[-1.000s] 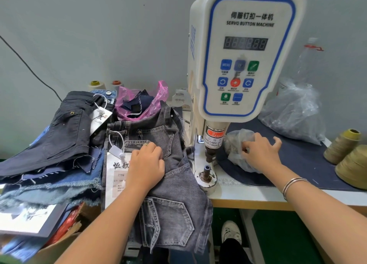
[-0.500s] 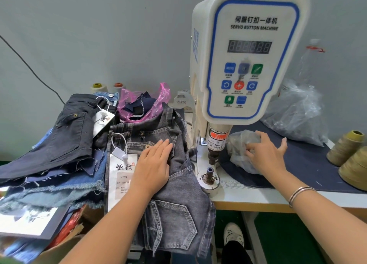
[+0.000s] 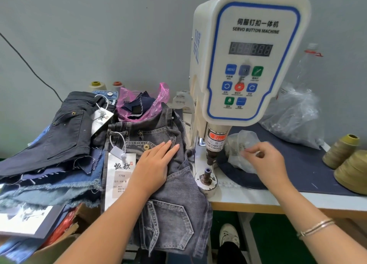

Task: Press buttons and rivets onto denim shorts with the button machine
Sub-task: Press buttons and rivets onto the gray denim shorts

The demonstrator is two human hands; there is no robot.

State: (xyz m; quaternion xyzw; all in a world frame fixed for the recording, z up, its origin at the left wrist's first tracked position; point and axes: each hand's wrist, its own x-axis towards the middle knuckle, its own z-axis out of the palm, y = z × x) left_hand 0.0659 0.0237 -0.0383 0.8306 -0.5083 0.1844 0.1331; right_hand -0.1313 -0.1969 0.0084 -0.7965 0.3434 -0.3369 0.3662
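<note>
Left hand (image 3: 154, 167) lies flat, fingers straight, pressing on the grey denim shorts (image 3: 170, 184), fingertips just beside a brass button (image 3: 146, 147) at the waistband. Shorts drape over the table edge (image 3: 248, 202), left of the button machine (image 3: 248, 61) and its lower die (image 3: 206, 177). White hang tag (image 3: 119, 176) lies on the shorts beside the wrist. Right hand (image 3: 266, 162) is at a small clear plastic bag (image 3: 240, 144) behind the die, fingers curled, tips pinched together; what they hold is too blurred to tell. Stack of other shorts (image 3: 59, 144) sits at left.
</note>
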